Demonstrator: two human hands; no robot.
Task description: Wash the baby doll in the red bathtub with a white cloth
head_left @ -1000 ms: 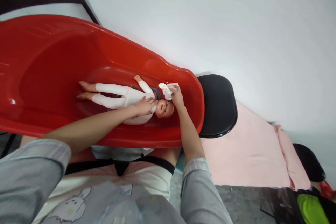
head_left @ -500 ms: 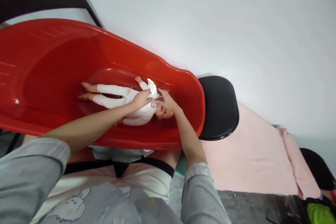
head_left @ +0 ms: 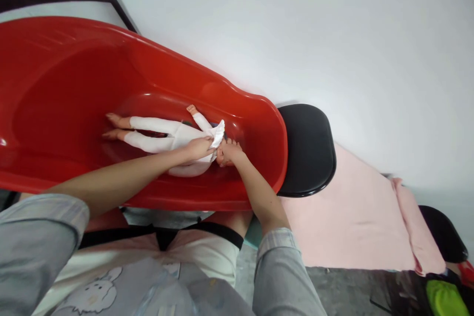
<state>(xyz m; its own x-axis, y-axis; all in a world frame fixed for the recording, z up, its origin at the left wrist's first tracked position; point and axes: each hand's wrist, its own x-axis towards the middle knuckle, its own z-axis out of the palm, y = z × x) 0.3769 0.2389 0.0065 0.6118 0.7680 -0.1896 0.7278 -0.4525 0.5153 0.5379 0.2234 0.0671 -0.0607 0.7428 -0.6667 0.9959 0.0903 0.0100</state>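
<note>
**Both hands at doll's head end, cloth pinched**

Baby doll in a white one-piece suit [head_left: 166, 137] lies lengthwise on its back in the glossy red plastic baby tub [head_left: 259, 108], feet twd the left, head twd the rounded right end. Left hand [head_left: 199, 147] rests on doll's chest/shoulder, fingers pinching a small white cloth [head_left: 218, 133] that sticks up just above it. Right hand [head_left: 228, 152] is curled over the doll's head, covering the face; looks closed round it, tho the fingers under are hidden, so exact hold can't be told. The two hands touch or nearly touch.

Tub sits w/ its right end beside a round black stool seat [head_left: 309, 150]; pink towel [head_left: 351, 217] spread further right.

Risks, as I judge them: tub floor is slick & sloped, so doll could slide twd the foot end if chest hand lifts. Cloth is held only by fingertips, may drop into tub. Head is gripped from above w/o visible support below; could roll sideways.
</note>
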